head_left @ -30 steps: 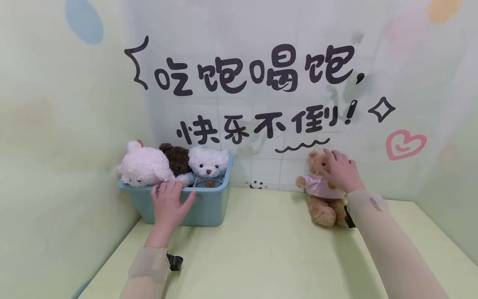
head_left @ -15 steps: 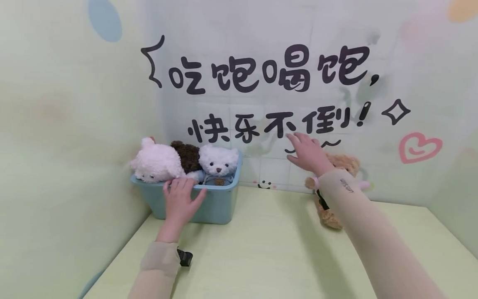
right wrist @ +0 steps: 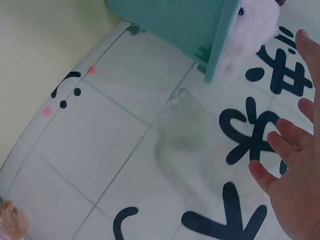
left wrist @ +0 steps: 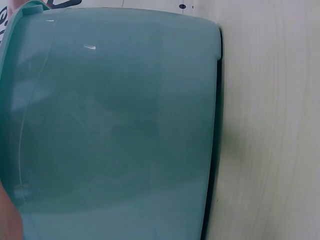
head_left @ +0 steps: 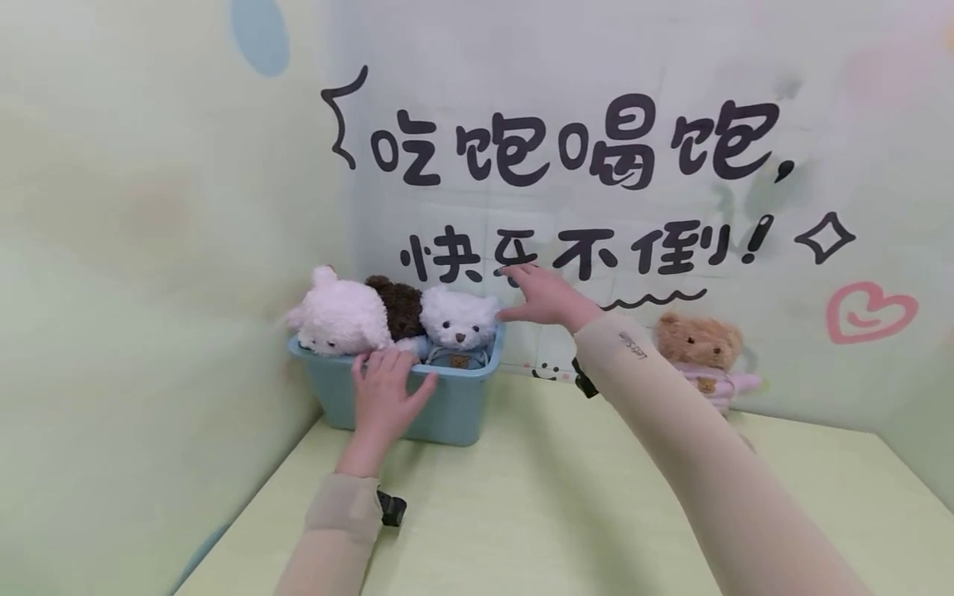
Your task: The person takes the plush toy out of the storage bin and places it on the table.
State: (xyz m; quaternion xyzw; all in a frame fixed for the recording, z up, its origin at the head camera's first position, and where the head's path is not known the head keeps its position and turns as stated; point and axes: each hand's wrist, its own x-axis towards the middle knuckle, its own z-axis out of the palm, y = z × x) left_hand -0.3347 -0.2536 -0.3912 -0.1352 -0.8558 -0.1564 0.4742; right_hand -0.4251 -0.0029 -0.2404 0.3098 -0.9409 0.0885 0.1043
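Lettered wall [head_left: 477, 50] behind a pale tabletop [head_left: 537, 497]; the right sleeve [head_left: 711, 468] partly hides a tan bear [head_left: 696, 343]. Left grip [head_left: 386, 391] holds the rim of a toy-filled bin [head_left: 456, 410]; right grip [head_left: 550, 296], released, hovers near a white bear [head_left: 458, 319].

The back wall [head_left: 507, 41] bears the large black lettering [head_left: 586, 234] "吃饱喝饱,快乐不倒!", its 乐 partly covered, while the right sleeve [head_left: 693, 422] carries small print [head_left: 633, 345] that seems to read "Let's Slim"

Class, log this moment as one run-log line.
left hand: on tub rim | right hand: holding nothing, near white bear | tub: three toys showing | tan bear: outside tub, partly behind right sleeve
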